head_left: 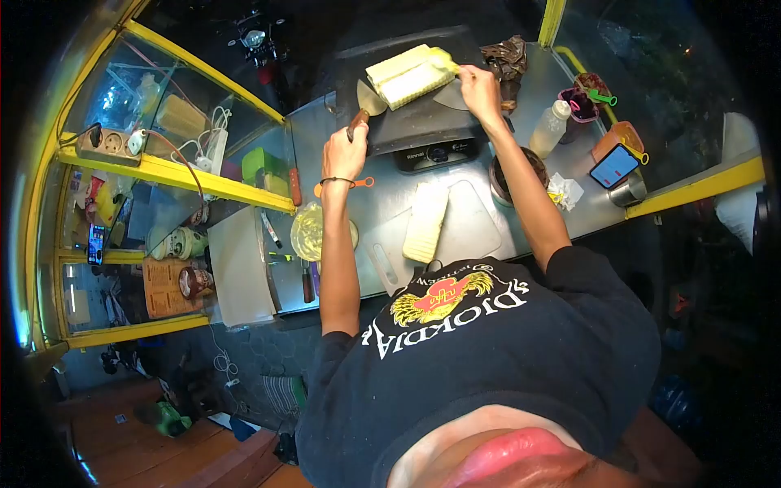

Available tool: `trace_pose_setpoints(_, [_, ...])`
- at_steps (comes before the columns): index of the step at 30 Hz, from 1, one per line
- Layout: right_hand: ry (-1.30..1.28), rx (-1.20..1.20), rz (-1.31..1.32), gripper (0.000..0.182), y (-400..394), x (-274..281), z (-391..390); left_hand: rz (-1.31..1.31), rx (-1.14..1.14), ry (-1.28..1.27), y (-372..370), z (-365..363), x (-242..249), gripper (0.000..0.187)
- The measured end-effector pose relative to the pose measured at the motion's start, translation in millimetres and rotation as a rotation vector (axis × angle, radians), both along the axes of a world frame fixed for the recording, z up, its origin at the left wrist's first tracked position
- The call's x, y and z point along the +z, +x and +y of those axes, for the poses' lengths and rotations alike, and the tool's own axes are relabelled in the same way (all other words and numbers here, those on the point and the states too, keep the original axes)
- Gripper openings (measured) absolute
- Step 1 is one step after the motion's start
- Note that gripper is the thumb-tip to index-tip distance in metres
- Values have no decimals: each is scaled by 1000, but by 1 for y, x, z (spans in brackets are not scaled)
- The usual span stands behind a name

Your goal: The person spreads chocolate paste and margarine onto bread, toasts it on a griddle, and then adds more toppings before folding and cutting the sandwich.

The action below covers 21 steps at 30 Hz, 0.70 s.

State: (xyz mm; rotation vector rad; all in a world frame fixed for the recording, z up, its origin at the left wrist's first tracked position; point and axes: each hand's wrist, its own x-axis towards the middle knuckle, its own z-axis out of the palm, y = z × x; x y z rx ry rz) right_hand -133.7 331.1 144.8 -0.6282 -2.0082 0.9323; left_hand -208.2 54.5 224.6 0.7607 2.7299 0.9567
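Note:
On the dark griddle [350, 73] lies a pale, ridged loaf of bread [407, 77], split lengthwise into two long pieces. My left hand [345, 154] is closed round the wooden handle of a metal scraper [372, 99], its blade close to the loaf's left end. At the right end, my right hand [480, 88] grips a yellow-green spreading tool [443, 62] whose tip meets the bread's top; its exact kind I cannot tell. A second metal blade [450, 98] rests on the griddle below that hand. Another pale ridged loaf [426, 221] lies on a white cutting board [476, 236] nearer my body.
A tub of yellow spread [309, 232] stands under my left forearm. To the right are a dark round container [503, 180], a squeeze bottle [551, 128], crumpled tissue [567, 193] and a phone [616, 166]. Yellow-framed shelves [179, 175] border the left side.

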Motion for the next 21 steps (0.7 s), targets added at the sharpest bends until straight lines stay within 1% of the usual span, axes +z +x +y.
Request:
trace_pose_setpoints(1, [64,-108,-77,35,10,15,-4,26,-12,-3,1,2,-3,51])
trace_pose_setpoints(2, [122,-60,-250,38,9,10,-14,63,-38,-16,4,6,-8,52])
trace_pose_setpoints(3, [151,-1,-326,34,-2,-11,-23,103,-68,-31,11,12,-8,52])
trace_pose_setpoints(5, [95,295,-67,33,4,-9,-63,136,-102,-76,12,20,-3,52])
trace_pose_setpoints(7, [45,331,-41,30,5,-6,-47,142,-14,-28,4,14,-3,50])
trace_pose_setpoints(8, [0,375,-13,27,6,-4,-36,43,-4,10,-5,7,-1,50])
trace_pose_setpoints(9, [-1,176,-70,30,16,14,-30,-80,23,66,-4,0,6,52])
trace_pose_setpoints(11, [20,-118,-161,30,17,18,-15,-95,11,89,-13,-7,-6,52])
trace_pose_setpoints(12, [14,-60,-107,31,8,-1,-17,-15,-22,87,-10,-5,-10,51])
trace_pose_setpoints(13, [-6,44,-95,29,8,-1,-32,69,-58,89,-4,1,-9,51])
trace_pose_setpoints(14, [-47,204,-84,27,5,-1,-46,-1,-83,25,-1,5,-6,51])
trace_pose_setpoints(15, [-88,366,-77,25,3,-4,-54,1,-87,27,-3,7,-5,51])
trace_pose_setpoints(16, [-119,405,-107,23,-1,-3,-52,14,-54,30,-4,6,-5,51])
trace_pose_setpoints(17, [-62,402,-81,29,1,0,-41,28,-21,33,-5,5,-4,51])
trace_pose_setpoints(18, [-24,255,-95,30,7,6,-29,-28,2,85,-8,-2,-2,53])
trace_pose_setpoints(19, [9,110,-110,32,15,17,-23,-24,2,83,-9,-5,-2,53])
trace_pose_setpoints(20, [-36,-26,-164,35,21,29,-18,-59,13,77,-10,-6,-1,53])
trace_pose_setpoints(21, [-19,-75,-221,32,17,19,-14,-97,26,74,-10,-7,-3,54])
